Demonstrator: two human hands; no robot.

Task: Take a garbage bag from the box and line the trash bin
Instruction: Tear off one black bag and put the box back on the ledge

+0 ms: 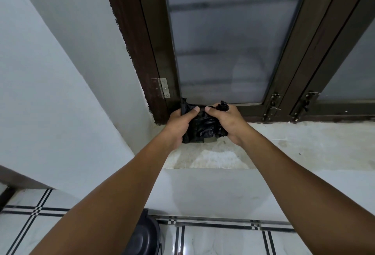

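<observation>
A crumpled black garbage bag (203, 126) is bunched up over the window sill, close to the window's lower left corner. My left hand (179, 125) grips its left side with the thumb on top. My right hand (228, 122) grips the right side, and a twisted end of the bag (223, 105) sticks up above its fingers. A small dark box edge (199, 140) shows just under the bag, mostly hidden. The black trash bin (144, 236) stands on the floor below, partly covered by my left forearm.
The pale concrete sill (294, 143) runs to the right. Behind it is a brown-framed frosted window (223, 41) with a hinge (162, 88) and latches (274, 104). A white wall (60, 92) closes the left. Tiled floor (223, 242) lies below.
</observation>
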